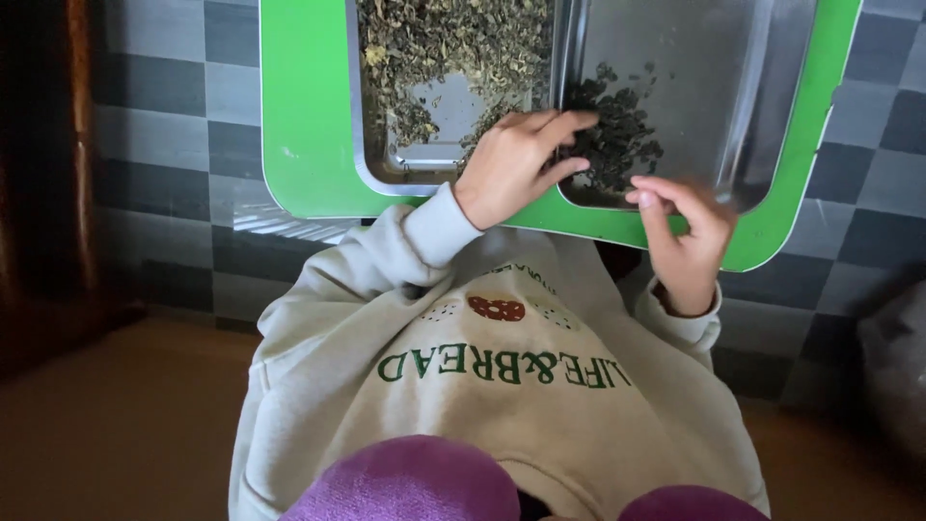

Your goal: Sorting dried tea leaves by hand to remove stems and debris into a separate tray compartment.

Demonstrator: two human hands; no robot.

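Head view: the left hand, fingers loosely spread and holding nothing visible, rests on the dark leaf pile, which lies just beyond its fingertips in the right metal tray, elongated toward the tray's far edge. The right hand pinches narrow beside it; whether it holds leaves, I cannot tell.

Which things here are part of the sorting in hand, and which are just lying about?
In use:
left hand on dark leaves
right hand at right metal tray
left metal tray of mixed leaves
green tray

Lying about:
grey bundle on floor
checkered tiled wall
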